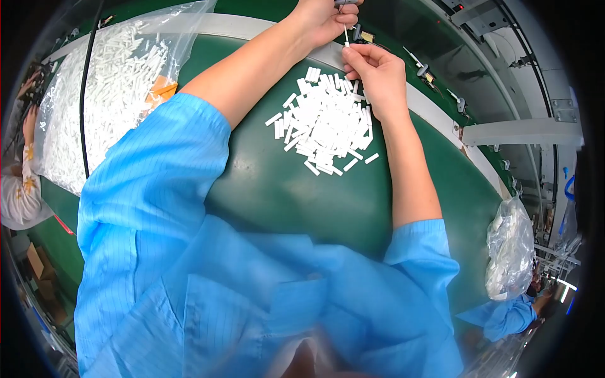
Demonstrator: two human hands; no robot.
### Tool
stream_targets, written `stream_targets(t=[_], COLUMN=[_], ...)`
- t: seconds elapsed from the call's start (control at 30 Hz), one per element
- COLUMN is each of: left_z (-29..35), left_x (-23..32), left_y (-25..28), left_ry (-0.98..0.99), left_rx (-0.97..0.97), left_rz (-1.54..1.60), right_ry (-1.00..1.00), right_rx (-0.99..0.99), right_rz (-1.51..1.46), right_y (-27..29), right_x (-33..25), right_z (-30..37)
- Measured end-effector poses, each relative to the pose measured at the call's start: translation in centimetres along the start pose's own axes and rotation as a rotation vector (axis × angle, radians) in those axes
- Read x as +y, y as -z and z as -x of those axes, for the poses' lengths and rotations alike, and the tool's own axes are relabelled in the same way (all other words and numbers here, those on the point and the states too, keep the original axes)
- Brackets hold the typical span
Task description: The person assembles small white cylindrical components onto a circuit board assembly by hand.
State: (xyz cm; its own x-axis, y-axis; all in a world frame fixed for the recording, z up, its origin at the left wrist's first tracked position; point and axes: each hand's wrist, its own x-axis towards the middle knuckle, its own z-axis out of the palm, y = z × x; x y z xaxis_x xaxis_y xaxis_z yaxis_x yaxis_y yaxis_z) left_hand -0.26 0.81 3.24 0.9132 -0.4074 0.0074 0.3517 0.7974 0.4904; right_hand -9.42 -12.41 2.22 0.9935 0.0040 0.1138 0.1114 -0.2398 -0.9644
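Beyond the pile, at the top edge, my left hand [321, 22] is closed round a small grey part [346, 2], partly cut off by the frame. A thin white stem [346, 33] points down from it. My right hand [383, 79] pinches a small white piece [346, 45] between thumb and forefinger at the stem's lower end. Whether piece and stem are joined is too small to tell. Just below my hands, a loose heap of short white tube-like pieces [328, 123] lies on the green table [290, 201].
A large clear bag [101, 94] full of white pieces lies at the left, with an orange label [162, 89]. A black cable [83, 94] hangs before it. Grey parts with white stems [423, 70] lie on the far green strip. Another plastic bag [509, 252] and co-workers' sleeves show at the sides.
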Motion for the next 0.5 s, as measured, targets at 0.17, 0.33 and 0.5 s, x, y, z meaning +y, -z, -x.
stream_targets(t=[0.17, 0.33, 0.5], left_z=[-0.3, -0.5, 1.8], left_x=[-0.3, -0.7, -3.6], left_y=[0.0, 0.7, -2.3], left_ry=[-0.003, 0.014, -0.044], left_rx=[0.047, 0.013, 0.112], left_rz=[-0.011, -0.016, -0.353], right_ry=[-0.025, -0.039, -0.012], right_rx=[0.011, 0.005, 0.161], right_rz=[-0.004, -0.010, -0.394], right_y=[0.1, 0.1, 1.0], right_x=[0.0, -0.2, 0.6], right_z=[-0.1, -0.2, -1.0])
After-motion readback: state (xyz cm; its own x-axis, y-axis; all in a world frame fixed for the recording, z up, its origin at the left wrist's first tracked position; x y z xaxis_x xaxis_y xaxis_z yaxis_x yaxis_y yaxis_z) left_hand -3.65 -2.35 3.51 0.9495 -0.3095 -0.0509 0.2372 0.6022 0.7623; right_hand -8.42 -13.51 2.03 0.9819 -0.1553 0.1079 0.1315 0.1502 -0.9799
